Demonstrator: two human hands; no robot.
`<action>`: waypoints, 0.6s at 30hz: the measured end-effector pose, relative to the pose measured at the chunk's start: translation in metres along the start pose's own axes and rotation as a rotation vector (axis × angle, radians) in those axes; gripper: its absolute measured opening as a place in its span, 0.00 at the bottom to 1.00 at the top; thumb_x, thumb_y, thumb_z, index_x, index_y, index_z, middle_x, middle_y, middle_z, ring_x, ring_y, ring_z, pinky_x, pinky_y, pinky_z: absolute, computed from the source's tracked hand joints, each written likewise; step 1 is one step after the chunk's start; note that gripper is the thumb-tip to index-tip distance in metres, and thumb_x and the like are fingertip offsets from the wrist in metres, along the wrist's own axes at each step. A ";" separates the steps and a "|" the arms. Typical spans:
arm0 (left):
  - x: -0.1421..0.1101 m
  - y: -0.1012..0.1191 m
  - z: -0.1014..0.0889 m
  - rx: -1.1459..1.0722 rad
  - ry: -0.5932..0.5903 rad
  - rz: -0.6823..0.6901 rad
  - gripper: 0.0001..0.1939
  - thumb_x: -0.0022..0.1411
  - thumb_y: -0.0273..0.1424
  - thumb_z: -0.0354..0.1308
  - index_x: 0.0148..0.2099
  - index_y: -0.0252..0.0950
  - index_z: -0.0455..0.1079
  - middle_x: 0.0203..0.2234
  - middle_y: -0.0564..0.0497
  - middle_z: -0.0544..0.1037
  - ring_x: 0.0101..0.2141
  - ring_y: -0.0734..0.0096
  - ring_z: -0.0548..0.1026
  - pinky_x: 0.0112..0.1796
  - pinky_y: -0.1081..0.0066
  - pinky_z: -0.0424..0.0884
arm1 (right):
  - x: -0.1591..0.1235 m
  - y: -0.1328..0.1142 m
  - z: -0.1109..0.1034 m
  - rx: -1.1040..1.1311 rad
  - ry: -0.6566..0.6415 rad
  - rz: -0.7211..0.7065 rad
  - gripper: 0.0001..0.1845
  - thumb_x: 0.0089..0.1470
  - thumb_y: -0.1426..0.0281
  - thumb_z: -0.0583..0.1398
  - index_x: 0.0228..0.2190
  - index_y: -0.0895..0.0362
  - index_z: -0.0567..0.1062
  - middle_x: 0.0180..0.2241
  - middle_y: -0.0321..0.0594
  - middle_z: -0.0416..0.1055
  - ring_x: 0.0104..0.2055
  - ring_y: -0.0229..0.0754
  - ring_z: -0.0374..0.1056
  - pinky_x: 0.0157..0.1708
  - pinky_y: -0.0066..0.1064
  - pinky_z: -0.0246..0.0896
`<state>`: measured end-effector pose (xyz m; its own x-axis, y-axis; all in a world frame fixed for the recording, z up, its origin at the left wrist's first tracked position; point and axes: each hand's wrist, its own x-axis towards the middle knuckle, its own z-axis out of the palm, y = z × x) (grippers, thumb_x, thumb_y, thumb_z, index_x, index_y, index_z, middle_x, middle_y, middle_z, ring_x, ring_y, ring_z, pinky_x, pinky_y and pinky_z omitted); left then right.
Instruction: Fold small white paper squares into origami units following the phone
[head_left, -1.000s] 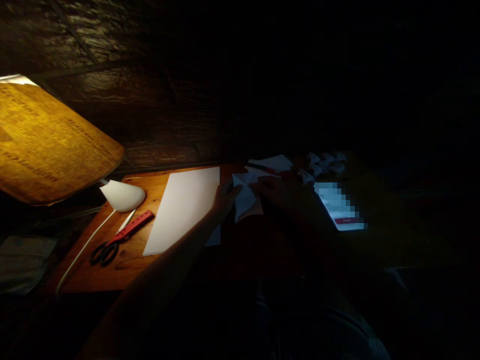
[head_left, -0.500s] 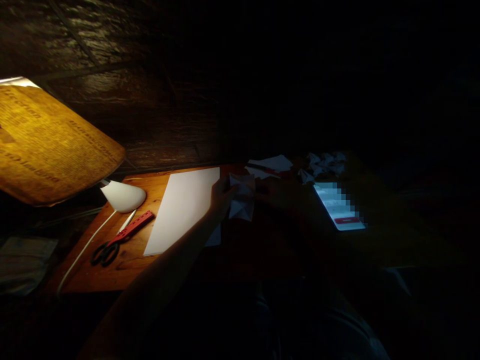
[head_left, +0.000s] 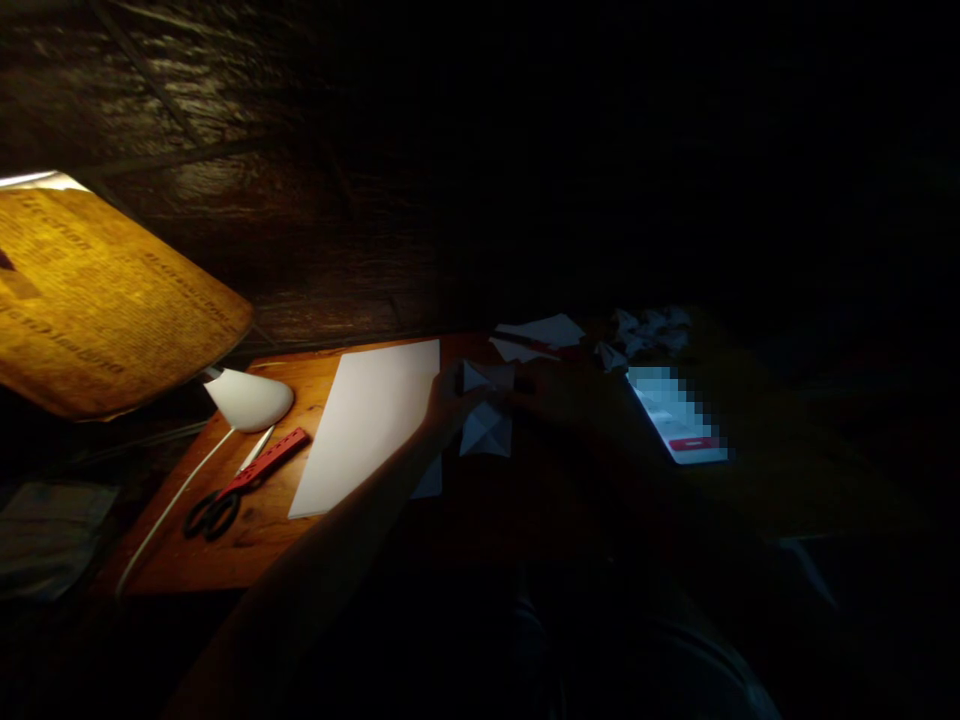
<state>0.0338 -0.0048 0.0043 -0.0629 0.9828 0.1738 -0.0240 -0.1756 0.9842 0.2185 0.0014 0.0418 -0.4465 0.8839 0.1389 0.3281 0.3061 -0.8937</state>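
Observation:
A small creased sheet of paper (head_left: 486,430) is held up between my two hands over the dim middle of the table. My left hand (head_left: 448,394) grips its left edge, thumb across the front. My right hand (head_left: 534,388) pinches the right edge, though deep shadow hides most of its fingers. Fold lines cross the paper, and its middle is drawn in where the thumbs press. Beside my left forearm lies a large white sheet of paper (head_left: 360,415), partly covered by that arm.
At left stand a lamp base (head_left: 247,398) and its yellowish shade (head_left: 112,300). Scissors (head_left: 214,508) lie by a red perforated strip (head_left: 274,460). Paper pieces (head_left: 544,332) and several folded paper shapes (head_left: 649,332) sit at the back. A lit phone (head_left: 671,415) lies at right.
The creased paper has come slightly lower, and its middle is pinched in more between the thumbs. My right fingers have moved inward across it. The view has shifted a little.

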 end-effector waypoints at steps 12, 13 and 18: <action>0.005 0.001 -0.006 -0.054 0.217 0.062 0.10 0.47 0.26 0.66 0.30 0.36 0.67 0.23 0.57 0.70 0.25 0.76 0.67 0.27 0.77 0.63 | -0.007 -0.019 -0.016 -0.184 -0.024 -0.029 0.08 0.52 0.63 0.66 0.31 0.53 0.79 0.36 0.43 0.80 0.38 0.50 0.72 0.35 0.35 0.64; 0.005 0.001 -0.006 -0.057 0.230 0.069 0.10 0.47 0.26 0.66 0.30 0.36 0.67 0.24 0.57 0.70 0.25 0.76 0.68 0.27 0.77 0.63 | -0.007 -0.017 -0.015 -0.190 -0.021 -0.028 0.07 0.51 0.64 0.67 0.32 0.54 0.80 0.37 0.44 0.80 0.38 0.51 0.72 0.35 0.35 0.64; 0.005 0.000 -0.005 -0.121 0.235 0.077 0.11 0.49 0.27 0.66 0.28 0.37 0.64 0.23 0.57 0.67 0.25 0.76 0.67 0.27 0.77 0.64 | 0.000 -0.002 -0.008 -0.104 0.034 0.048 0.08 0.49 0.65 0.67 0.33 0.53 0.80 0.36 0.43 0.80 0.38 0.51 0.73 0.37 0.37 0.65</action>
<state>0.0282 -0.0004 0.0053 -0.2990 0.9282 0.2215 -0.1282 -0.2691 0.9546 0.2246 0.0033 0.0466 -0.4002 0.9094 0.1135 0.4333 0.2969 -0.8510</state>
